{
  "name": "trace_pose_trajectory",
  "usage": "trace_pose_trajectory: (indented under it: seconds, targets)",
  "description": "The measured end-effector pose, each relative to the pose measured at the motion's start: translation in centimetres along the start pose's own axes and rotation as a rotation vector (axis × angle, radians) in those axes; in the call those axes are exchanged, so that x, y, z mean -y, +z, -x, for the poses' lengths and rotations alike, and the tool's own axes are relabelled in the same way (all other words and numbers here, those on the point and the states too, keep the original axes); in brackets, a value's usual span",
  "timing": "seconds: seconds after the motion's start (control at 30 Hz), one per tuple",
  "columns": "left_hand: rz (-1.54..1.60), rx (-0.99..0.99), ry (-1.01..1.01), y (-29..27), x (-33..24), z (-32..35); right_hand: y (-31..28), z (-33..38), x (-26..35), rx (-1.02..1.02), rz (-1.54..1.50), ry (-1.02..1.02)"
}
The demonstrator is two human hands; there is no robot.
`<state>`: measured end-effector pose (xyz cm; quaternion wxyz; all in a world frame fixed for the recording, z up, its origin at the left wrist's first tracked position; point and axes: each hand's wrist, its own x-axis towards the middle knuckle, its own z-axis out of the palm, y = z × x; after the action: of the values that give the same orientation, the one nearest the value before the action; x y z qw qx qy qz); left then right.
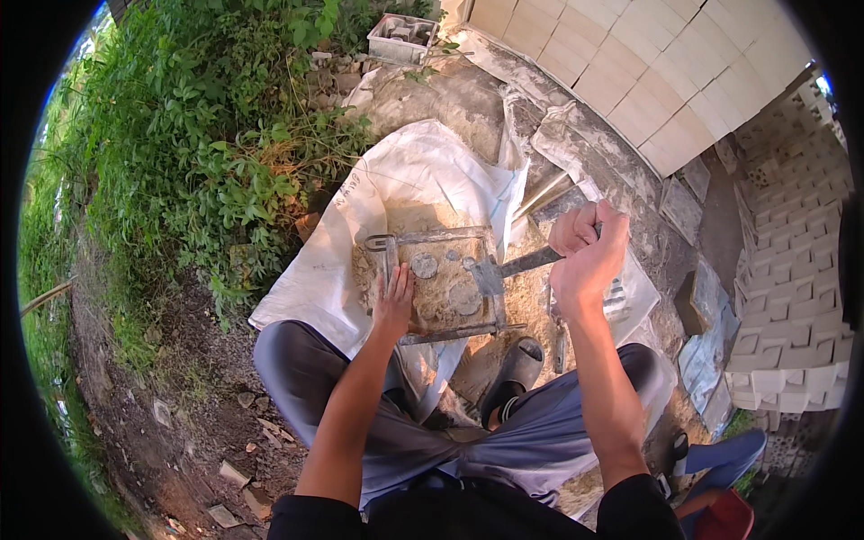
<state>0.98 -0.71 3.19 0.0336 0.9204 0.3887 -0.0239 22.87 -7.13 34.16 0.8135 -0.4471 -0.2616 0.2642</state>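
A metal block mould (432,238) lies on a white sack sheet (396,180), packed with sandy mix (441,292) that shows two round grey cores. My left hand (394,301) rests flat on the mould's near left corner. A trowel (504,268) is gripped by its handle in my right hand (589,252); its blade lies on the mix at the mould's right side. I crouch over it, knees apart.
Stacks of pale cast blocks (630,63) rise at the back right and along the right edge (792,270). Weeds (207,135) and bare dirt lie to the left. A grey tray (402,36) sits at the top. My sandal (517,364) is below the mould.
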Motion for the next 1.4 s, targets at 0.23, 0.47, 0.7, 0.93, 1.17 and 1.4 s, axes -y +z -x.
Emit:
trace_pose_trajectory:
  seconds: [0.23, 0.47, 0.7, 0.93, 1.17, 1.4]
  targets:
    - [0.119, 0.251, 0.110, -3.9, -0.3, 0.7, -1.2, 5.5, -10.9, -0.026, -0.001, 0.012]
    - [0.172, 0.170, 0.103, -1.2, -0.6, 1.1, -2.0, 6.5, -11.7, -0.041, 0.040, 0.109]
    - [0.211, 0.272, 0.054, -3.5, -0.6, 1.2, 1.4, 7.2, -4.1, 0.002, 0.004, 0.033]
    - [0.278, 0.328, 0.035, -3.1, -1.0, 0.5, -2.4, 8.3, -12.9, 0.113, 0.081, 0.135]
    - [0.274, 0.240, 0.035, -2.9, -0.8, 0.9, 0.6, 7.4, -5.1, 0.074, -0.089, 0.026]
    - [0.335, 0.288, 0.044, -2.5, -0.7, 0.7, -2.9, 8.7, -13.0, 0.071, 0.087, 0.137]
